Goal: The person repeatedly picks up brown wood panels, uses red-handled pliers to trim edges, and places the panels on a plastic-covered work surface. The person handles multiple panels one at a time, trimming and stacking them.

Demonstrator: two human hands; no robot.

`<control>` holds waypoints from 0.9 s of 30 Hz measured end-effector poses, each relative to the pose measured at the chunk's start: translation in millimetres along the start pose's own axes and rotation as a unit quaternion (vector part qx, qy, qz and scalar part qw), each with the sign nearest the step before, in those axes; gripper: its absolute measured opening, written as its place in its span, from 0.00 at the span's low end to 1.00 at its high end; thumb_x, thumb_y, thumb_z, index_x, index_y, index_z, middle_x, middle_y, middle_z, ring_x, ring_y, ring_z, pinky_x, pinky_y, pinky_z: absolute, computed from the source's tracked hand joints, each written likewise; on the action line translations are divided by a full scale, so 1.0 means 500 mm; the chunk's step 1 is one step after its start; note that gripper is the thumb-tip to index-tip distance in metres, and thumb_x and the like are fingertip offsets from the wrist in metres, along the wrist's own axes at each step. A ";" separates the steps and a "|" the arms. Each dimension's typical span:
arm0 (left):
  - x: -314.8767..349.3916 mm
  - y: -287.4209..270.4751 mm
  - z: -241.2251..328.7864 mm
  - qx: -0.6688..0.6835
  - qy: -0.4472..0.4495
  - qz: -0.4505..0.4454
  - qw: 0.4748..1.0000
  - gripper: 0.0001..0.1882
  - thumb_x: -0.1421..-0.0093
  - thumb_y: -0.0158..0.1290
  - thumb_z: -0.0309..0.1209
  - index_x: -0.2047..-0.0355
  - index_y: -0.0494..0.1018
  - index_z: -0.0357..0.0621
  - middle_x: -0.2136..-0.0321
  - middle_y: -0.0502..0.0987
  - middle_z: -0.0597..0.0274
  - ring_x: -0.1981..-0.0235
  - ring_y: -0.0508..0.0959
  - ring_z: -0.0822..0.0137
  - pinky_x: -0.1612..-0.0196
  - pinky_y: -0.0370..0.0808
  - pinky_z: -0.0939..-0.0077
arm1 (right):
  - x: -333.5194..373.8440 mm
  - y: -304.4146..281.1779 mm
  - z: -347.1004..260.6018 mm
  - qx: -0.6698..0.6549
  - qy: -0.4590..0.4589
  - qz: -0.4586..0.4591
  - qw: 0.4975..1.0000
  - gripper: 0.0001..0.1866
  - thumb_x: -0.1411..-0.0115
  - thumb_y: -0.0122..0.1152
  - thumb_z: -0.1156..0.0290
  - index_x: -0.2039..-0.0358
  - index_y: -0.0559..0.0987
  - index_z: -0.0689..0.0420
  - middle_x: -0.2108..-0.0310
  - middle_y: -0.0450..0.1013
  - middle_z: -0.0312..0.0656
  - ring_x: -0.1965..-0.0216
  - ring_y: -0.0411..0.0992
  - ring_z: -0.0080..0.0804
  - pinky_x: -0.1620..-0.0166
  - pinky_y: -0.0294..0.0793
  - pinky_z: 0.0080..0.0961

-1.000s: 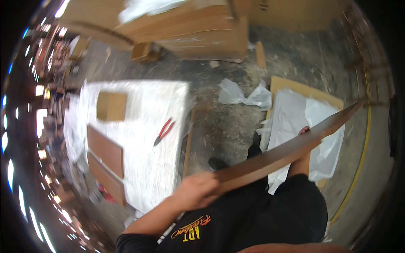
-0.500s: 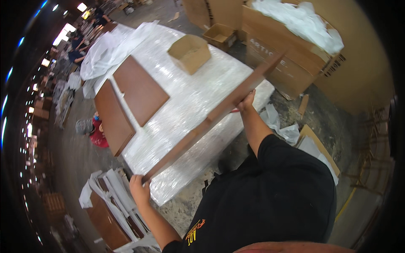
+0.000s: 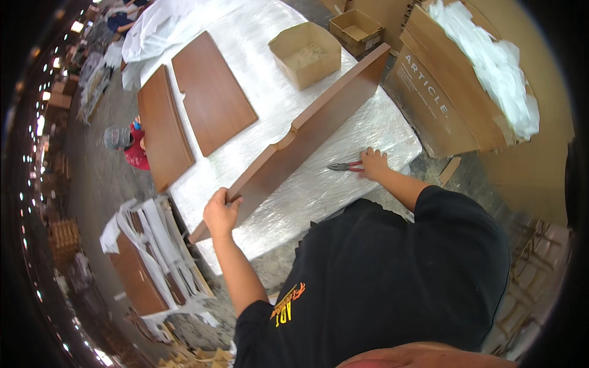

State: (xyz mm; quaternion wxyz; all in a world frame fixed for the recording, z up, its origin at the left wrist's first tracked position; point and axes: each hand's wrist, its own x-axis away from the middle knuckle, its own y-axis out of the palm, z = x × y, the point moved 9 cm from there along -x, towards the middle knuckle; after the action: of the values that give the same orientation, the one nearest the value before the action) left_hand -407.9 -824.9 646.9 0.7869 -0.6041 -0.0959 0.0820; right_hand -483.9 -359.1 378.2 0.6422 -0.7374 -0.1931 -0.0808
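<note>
A long brown wooden panel (image 3: 330, 110) stands on its long edge across the plastic-wrapped table (image 3: 383, 126), with a small notch along its upper edge. My left hand (image 3: 219, 213) grips that upper edge near the panel's near-left end. To the right, my right hand (image 3: 374, 164) is closed round the red handles of a pair of pliers (image 3: 345, 166), low over the wrap, their dark jaws pointing left. Beyond the upright panel lie two flat brown panels, one in the middle (image 3: 215, 92) and another (image 3: 164, 129) along the left edge.
An open cardboard box (image 3: 307, 58) sits on the table's far part, and a smaller one (image 3: 357, 32) behind it. A big carton (image 3: 442, 104) of white foam stands right. Wrapped panels (image 3: 144, 257) lie at lower left. A person in red (image 3: 136, 150) is beyond the left edge.
My right hand has let go of the panel's far part and taken hold of the pliers on the table. The panel has come down onto its edge; my left hand stays on it.
</note>
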 end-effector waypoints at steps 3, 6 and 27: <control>-0.028 0.020 0.012 -0.048 -0.024 -0.070 0.996 0.20 0.48 0.73 0.40 0.69 0.74 0.43 0.74 0.79 0.55 0.68 0.80 0.47 0.64 0.74 0.55 | 0.031 0.009 -0.008 -0.004 -0.100 -0.072 0.992 0.29 0.44 0.73 0.58 0.46 0.76 0.58 0.41 0.72 0.56 0.39 0.71 0.61 0.41 0.75 0.48; -0.068 0.051 0.115 -0.009 0.023 -0.077 0.997 0.20 0.46 0.71 0.45 0.67 0.77 0.44 0.71 0.82 0.55 0.66 0.82 0.48 0.63 0.77 0.56 | 0.007 -0.007 -0.027 -0.010 -0.111 -0.097 0.989 0.25 0.42 0.69 0.63 0.47 0.75 0.59 0.45 0.75 0.57 0.43 0.75 0.59 0.43 0.77 0.48; -0.108 0.092 0.281 0.006 0.078 -0.036 0.996 0.21 0.43 0.68 0.52 0.64 0.80 0.47 0.67 0.86 0.53 0.61 0.86 0.50 0.57 0.80 0.55 | 0.125 -0.415 -0.306 -0.114 -0.172 0.098 0.974 0.11 0.35 0.63 0.70 0.53 0.81 0.56 0.58 0.77 0.54 0.56 0.79 0.59 0.55 0.79 0.51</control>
State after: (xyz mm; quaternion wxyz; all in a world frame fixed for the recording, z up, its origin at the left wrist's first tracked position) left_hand -495.7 -694.6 635.0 0.7982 -0.5997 -0.0557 0.0069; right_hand -488.0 -476.6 615.8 0.5157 -0.8241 -0.2165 0.0891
